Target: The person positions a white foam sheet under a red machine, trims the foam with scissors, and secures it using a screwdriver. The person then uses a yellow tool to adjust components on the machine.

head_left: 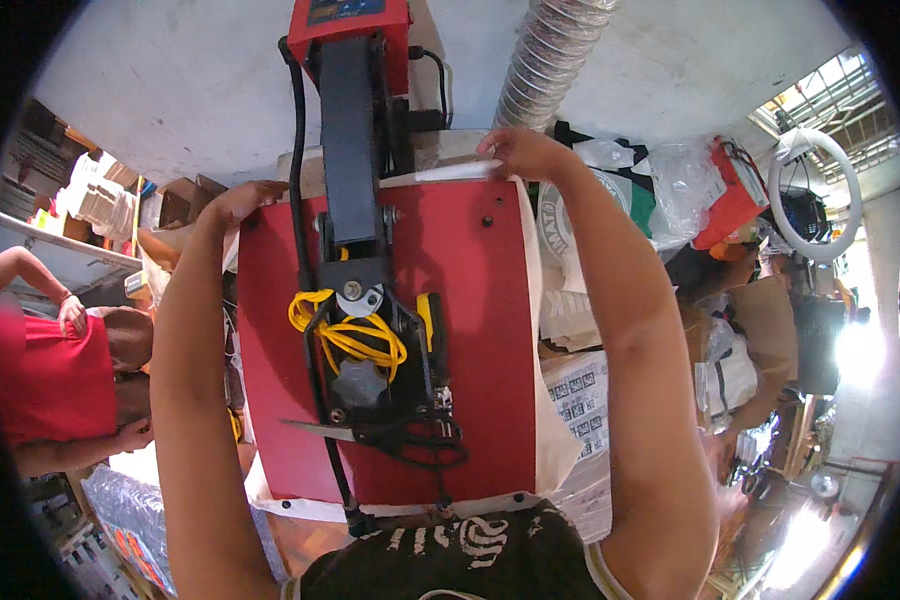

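Note:
In front of me stands a heat press with a broad red top plate. A whitish sheet, cloth or paper, sticks out from under the plate on several sides. At the plate's far right corner my right hand is closed, pinching the sheet's far edge. My left hand reaches the far left corner, fingers bent in at the edge; what they grip is hidden. A yellow cord lies coiled on the press arm. Scissors with black handles rest nearer to me on top.
A red control box tops the press post against the wall. Behind it rises a silver flexible duct. Bags and clear plastic crowd the right. At left stands another person in a red top. A ring lamp is far right.

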### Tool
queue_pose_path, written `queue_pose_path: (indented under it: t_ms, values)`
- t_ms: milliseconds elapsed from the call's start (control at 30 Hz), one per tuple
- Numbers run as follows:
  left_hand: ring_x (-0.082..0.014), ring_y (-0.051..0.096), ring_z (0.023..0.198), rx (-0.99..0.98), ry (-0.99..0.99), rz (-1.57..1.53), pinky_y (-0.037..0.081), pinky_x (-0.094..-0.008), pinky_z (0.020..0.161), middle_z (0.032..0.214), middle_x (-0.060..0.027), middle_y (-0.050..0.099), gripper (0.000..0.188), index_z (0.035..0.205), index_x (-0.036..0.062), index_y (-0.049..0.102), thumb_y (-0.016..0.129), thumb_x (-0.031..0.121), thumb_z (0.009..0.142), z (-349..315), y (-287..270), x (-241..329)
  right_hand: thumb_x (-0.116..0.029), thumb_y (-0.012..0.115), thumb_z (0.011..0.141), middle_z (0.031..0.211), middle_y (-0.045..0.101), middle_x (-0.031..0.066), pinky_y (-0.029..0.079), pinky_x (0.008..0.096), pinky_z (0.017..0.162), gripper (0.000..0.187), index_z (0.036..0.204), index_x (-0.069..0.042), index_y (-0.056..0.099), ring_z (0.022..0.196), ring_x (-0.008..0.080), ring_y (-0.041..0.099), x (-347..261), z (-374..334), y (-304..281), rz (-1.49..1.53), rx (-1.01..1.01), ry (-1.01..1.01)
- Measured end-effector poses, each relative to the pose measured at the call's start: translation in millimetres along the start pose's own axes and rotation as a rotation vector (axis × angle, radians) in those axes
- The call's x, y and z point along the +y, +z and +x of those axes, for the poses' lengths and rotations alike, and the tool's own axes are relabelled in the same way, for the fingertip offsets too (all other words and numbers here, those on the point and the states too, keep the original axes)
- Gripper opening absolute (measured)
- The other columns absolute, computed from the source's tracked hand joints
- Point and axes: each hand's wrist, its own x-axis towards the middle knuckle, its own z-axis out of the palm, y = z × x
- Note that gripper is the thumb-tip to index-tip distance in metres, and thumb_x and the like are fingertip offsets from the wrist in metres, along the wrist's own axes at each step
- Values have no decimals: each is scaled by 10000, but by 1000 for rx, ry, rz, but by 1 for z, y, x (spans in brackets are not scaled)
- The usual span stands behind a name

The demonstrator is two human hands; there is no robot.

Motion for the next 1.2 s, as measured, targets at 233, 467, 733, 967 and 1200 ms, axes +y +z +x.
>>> queue_pose_path:
  t_ms: [233,467,733,967,1200]
  values:
    - [-203,667,927,-27,-194,248,534,-361,831,1070,-137,724,387,1177,-11,708,655,161,835,22,-14,-2,-83,699,738,890,724,176,560,467,796,185,918,-76,738,901,398,696,-65,-29,-25,-652,5,-202]
    - [-127,611,748,250,127,316,486,-313,666,802,-53,699,185,918,10,742,807,15,745,-11,-34,10,6,665,802,933,663,128,542,423,790,131,902,-62,715,954,360,656,-52,-83,4,-594,238,-353]
    - [-125,615,795,428,398,398,489,-297,750,805,-67,683,95,913,-36,698,731,3,833,-46,-13,8,-30,628,849,924,653,152,534,478,791,135,937,-52,728,908,392,643,-33,-84,20,-457,466,-414]
    - [-125,588,755,388,300,198,491,-328,722,747,-55,664,128,915,-18,704,679,108,911,-29,-26,-26,-234,680,916,954,708,198,534,441,823,242,1016,-16,711,908,384,677,-13,-30,10,-55,313,-15]
    - [-195,635,754,434,186,534,526,-396,757,838,-152,733,203,979,17,746,736,175,851,7,-29,-6,-269,697,897,966,746,183,538,429,838,284,1101,-79,752,904,335,718,37,13,11,-265,249,80]
